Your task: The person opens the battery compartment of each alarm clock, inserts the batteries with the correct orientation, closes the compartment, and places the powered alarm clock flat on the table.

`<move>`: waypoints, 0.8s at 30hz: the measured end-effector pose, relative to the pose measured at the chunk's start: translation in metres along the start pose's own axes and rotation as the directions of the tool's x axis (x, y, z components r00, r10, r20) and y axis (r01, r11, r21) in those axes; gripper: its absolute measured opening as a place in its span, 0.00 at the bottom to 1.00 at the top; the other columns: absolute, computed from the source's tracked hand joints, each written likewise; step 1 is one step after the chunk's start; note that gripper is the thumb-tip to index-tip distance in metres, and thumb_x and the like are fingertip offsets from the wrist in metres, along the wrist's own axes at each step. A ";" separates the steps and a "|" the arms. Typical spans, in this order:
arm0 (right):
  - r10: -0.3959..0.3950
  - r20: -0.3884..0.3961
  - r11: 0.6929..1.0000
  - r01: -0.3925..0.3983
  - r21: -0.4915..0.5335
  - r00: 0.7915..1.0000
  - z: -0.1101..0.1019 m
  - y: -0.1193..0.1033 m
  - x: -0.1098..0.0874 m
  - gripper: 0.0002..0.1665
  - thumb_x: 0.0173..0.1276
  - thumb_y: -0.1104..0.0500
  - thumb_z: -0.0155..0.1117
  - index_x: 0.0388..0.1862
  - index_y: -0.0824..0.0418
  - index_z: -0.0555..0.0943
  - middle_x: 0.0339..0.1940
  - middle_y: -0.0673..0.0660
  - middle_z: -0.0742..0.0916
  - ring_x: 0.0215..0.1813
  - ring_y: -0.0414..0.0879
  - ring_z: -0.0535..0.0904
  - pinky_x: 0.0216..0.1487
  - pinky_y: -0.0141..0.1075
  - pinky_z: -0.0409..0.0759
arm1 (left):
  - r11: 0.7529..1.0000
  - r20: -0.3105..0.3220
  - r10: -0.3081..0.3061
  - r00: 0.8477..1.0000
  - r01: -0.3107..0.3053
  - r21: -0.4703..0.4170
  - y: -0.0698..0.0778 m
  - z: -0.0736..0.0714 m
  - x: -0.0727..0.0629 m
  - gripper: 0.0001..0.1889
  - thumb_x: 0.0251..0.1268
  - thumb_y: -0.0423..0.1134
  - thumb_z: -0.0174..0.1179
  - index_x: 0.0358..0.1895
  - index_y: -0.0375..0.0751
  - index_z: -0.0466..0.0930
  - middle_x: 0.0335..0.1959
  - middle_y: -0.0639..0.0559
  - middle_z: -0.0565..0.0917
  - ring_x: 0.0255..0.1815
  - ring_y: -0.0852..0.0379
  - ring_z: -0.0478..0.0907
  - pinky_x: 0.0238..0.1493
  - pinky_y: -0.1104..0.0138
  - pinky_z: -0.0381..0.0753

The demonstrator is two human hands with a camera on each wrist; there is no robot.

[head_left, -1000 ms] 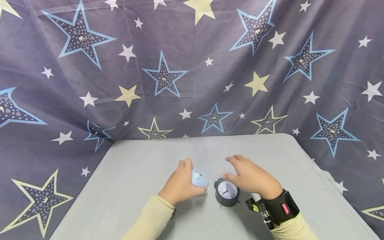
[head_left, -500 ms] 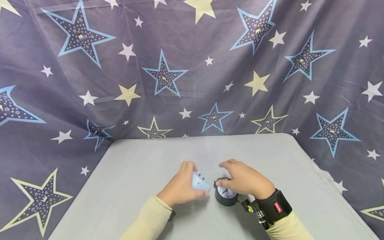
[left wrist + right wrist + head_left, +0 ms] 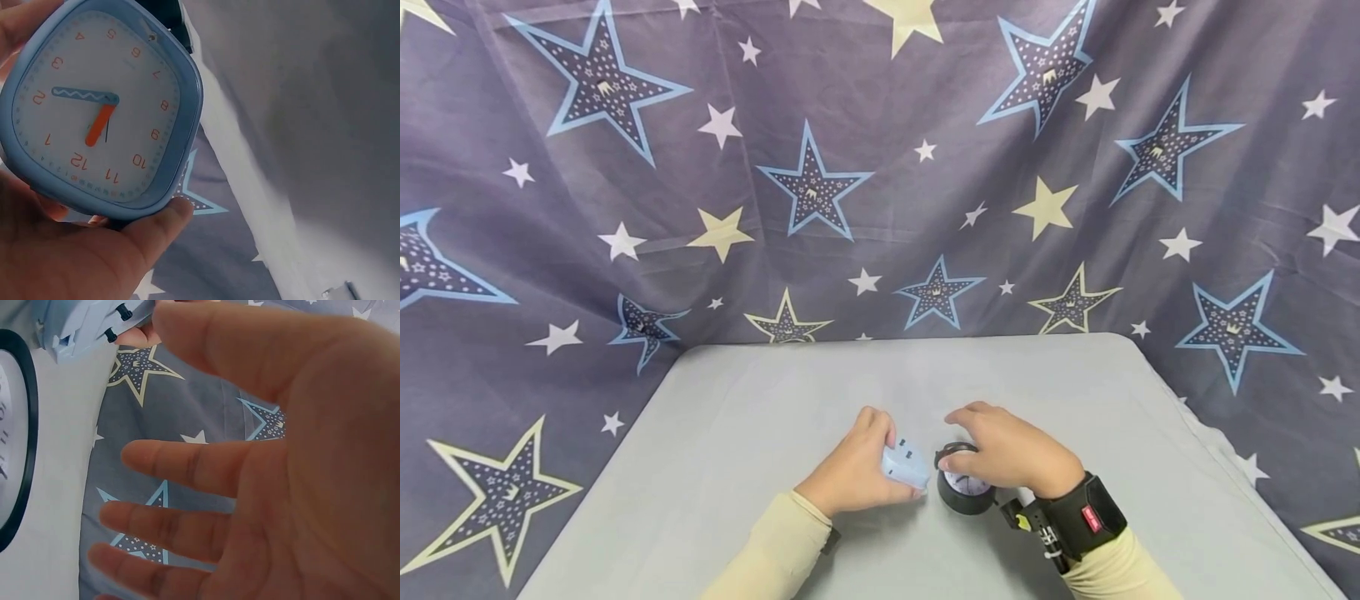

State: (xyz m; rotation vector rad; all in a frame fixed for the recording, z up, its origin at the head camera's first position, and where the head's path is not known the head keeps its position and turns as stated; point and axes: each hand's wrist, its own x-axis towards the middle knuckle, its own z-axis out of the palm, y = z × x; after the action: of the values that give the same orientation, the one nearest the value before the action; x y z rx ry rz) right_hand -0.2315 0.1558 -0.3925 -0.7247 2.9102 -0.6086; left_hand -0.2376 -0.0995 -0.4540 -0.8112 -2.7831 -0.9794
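Observation:
My left hand (image 3: 859, 467) grips a light blue alarm clock (image 3: 906, 465) by its sides, tilted just over the table. The left wrist view shows its white dial (image 3: 94, 125) with orange numerals. Two small black knobs (image 3: 124, 311) show on its back in the right wrist view. A round black alarm clock (image 3: 967, 501) with a white face lies close to its right. Above that clock hovers my right hand (image 3: 1015, 450), holding nothing, with the thumb over its face in the head view. Those fingers (image 3: 187, 465) are spread and nearly straight; contact with the black clock cannot be made out.
Both clocks are on or over a grey-covered table (image 3: 760, 400). A dark star-patterned cloth (image 3: 850, 208) hangs behind the table and along its sides. A black wrist strap (image 3: 1086, 517) with a small device sits on the right forearm.
The blue clock has turned and tilted in the left hand, so more of its knobbed back shows. My right hand has moved left and lower over the black clock.

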 end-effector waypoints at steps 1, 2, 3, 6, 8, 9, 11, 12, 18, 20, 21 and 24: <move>-0.006 0.001 1.000 0.006 -0.001 1.000 0.000 0.000 0.000 0.39 0.66 0.40 0.71 0.69 0.61 0.78 0.68 0.60 0.82 0.70 0.56 0.77 0.69 0.53 0.77 | 1.000 0.004 -0.001 1.000 0.001 0.005 0.000 0.000 0.000 0.37 0.35 0.59 0.82 0.41 0.51 0.64 0.44 0.55 0.66 0.40 0.60 0.74 0.42 0.71 0.79; -0.011 0.001 1.000 0.011 -0.003 1.000 0.001 -0.001 0.001 0.39 0.66 0.41 0.71 0.69 0.61 0.78 0.67 0.60 0.82 0.70 0.56 0.77 0.69 0.53 0.77 | 1.000 0.008 -0.004 1.000 0.004 0.008 -0.001 0.000 0.000 0.37 0.35 0.59 0.82 0.41 0.51 0.65 0.44 0.55 0.66 0.40 0.60 0.74 0.43 0.70 0.79; -0.016 0.000 1.000 0.016 -0.002 1.000 0.001 -0.001 0.001 0.39 0.65 0.41 0.72 0.68 0.61 0.79 0.67 0.60 0.82 0.69 0.56 0.78 0.68 0.53 0.78 | 1.000 0.012 -0.008 1.000 0.007 0.009 -0.002 0.000 0.000 0.36 0.35 0.60 0.82 0.40 0.52 0.65 0.44 0.55 0.67 0.41 0.60 0.74 0.43 0.70 0.79; -0.028 0.000 1.000 0.028 -0.007 1.000 0.003 -0.002 0.002 0.38 0.64 0.43 0.73 0.67 0.62 0.79 0.65 0.61 0.83 0.67 0.56 0.79 0.66 0.53 0.79 | 1.000 0.030 -0.019 0.999 0.019 0.021 -0.003 0.001 0.001 0.36 0.34 0.62 0.82 0.38 0.53 0.65 0.45 0.55 0.68 0.41 0.59 0.73 0.43 0.69 0.79; -0.035 0.004 0.999 0.035 -0.011 0.999 0.004 -0.002 0.003 0.37 0.64 0.43 0.73 0.67 0.62 0.80 0.64 0.61 0.83 0.66 0.56 0.80 0.65 0.53 0.80 | 0.999 0.043 -0.027 0.999 0.026 0.023 -0.004 0.001 0.001 0.36 0.33 0.62 0.82 0.37 0.53 0.66 0.46 0.55 0.68 0.42 0.59 0.73 0.43 0.69 0.78; -0.036 0.007 0.999 0.036 -0.015 0.999 0.005 -0.002 0.003 0.37 0.64 0.43 0.73 0.67 0.62 0.80 0.64 0.61 0.83 0.65 0.56 0.80 0.65 0.53 0.80 | 0.999 0.048 -0.029 0.998 0.028 0.026 -0.004 0.002 0.001 0.35 0.33 0.62 0.82 0.36 0.53 0.66 0.47 0.55 0.68 0.42 0.59 0.73 0.44 0.69 0.78; -0.032 0.014 0.999 0.032 -0.016 0.999 0.005 -0.003 0.003 0.37 0.64 0.43 0.73 0.67 0.61 0.80 0.65 0.61 0.83 0.65 0.56 0.80 0.64 0.53 0.80 | 0.999 0.053 -0.029 0.998 0.027 0.033 -0.005 0.002 0.001 0.35 0.32 0.62 0.82 0.35 0.53 0.66 0.48 0.55 0.68 0.43 0.59 0.73 0.44 0.69 0.78; -0.031 0.015 0.999 0.031 -0.016 0.999 0.006 -0.004 0.003 0.37 0.64 0.42 0.73 0.67 0.61 0.80 0.65 0.61 0.83 0.65 0.56 0.80 0.64 0.54 0.81 | 0.999 0.054 -0.027 0.998 0.025 0.035 -0.004 0.003 0.001 0.35 0.32 0.62 0.83 0.35 0.52 0.66 0.48 0.55 0.68 0.43 0.59 0.73 0.44 0.68 0.78; -0.028 0.020 0.999 0.029 -0.024 0.999 0.007 -0.005 0.002 0.36 0.64 0.42 0.73 0.66 0.60 0.81 0.65 0.60 0.83 0.65 0.57 0.80 0.64 0.54 0.81 | 0.998 0.063 -0.027 0.998 0.024 0.057 -0.004 0.003 0.000 0.34 0.32 0.61 0.83 0.32 0.52 0.67 0.52 0.55 0.69 0.44 0.59 0.74 0.45 0.69 0.78; -0.030 0.020 0.999 0.030 -0.028 0.999 0.008 -0.006 0.002 0.36 0.64 0.42 0.73 0.65 0.61 0.81 0.64 0.60 0.83 0.65 0.57 0.80 0.64 0.54 0.80 | 0.998 0.064 -0.026 0.998 0.022 0.065 -0.004 0.003 0.000 0.33 0.32 0.61 0.83 0.31 0.52 0.67 0.52 0.55 0.69 0.43 0.59 0.74 0.45 0.69 0.78; -0.030 0.019 0.999 0.030 -0.028 0.999 0.008 -0.006 0.002 0.36 0.64 0.42 0.73 0.65 0.61 0.81 0.64 0.60 0.83 0.65 0.57 0.80 0.64 0.54 0.80 | 0.997 0.063 -0.024 0.998 0.020 0.070 -0.004 0.003 0.000 0.33 0.32 0.61 0.83 0.30 0.52 0.67 0.53 0.55 0.69 0.43 0.59 0.74 0.45 0.69 0.78; -0.031 0.019 0.999 0.032 -0.033 0.999 0.008 -0.006 0.002 0.36 0.64 0.42 0.73 0.65 0.60 0.81 0.64 0.60 0.83 0.65 0.58 0.80 0.64 0.54 0.80 | 0.997 0.056 -0.013 0.998 0.009 0.079 -0.005 0.004 0.000 0.32 0.32 0.60 0.83 0.29 0.50 0.68 0.52 0.54 0.69 0.43 0.59 0.75 0.46 0.69 0.79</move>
State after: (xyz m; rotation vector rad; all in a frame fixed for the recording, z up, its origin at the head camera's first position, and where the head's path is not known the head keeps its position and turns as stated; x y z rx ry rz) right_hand -0.2297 0.1469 -0.3978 -0.7774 2.9042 -0.5547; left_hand -0.2401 -0.1008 -0.4600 -0.8258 -2.8561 -0.8561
